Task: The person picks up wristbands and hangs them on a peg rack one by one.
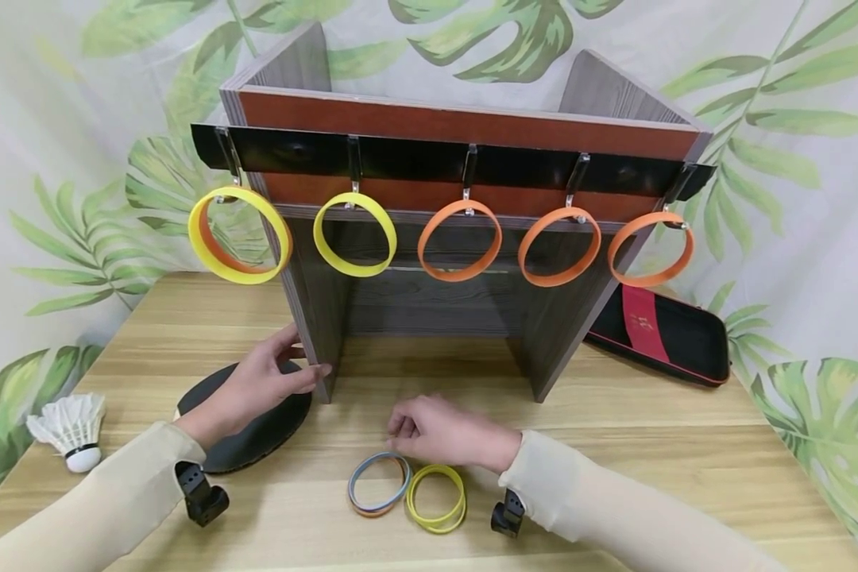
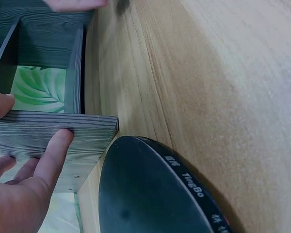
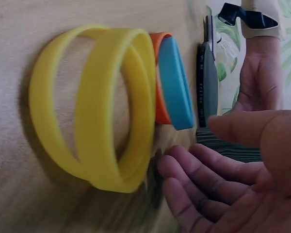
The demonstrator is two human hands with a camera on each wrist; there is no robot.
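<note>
In the head view, my left hand (image 1: 253, 389) holds the front edge of the left side panel (image 1: 313, 318) of a grey wooden shelf. The left wrist view shows the thumb on one face of that panel and the fingers on the other. Low over the table, my right hand (image 1: 450, 431) has loosely curled fingers and holds nothing. Just in front of it lie two overlapping yellow wristbands (image 3: 94, 111). Beside them, a blue wristband (image 3: 177, 87) rests against an orange wristband (image 3: 162, 97).
Yellow wristbands (image 1: 357, 272) and orange wristbands (image 1: 457, 276) hang from hooks on a black bar (image 1: 415, 159) across the shelf front. A black table tennis paddle (image 1: 272, 429) and a shuttlecock (image 1: 71, 429) lie left. A black case with a red strap (image 1: 679, 334) is at right.
</note>
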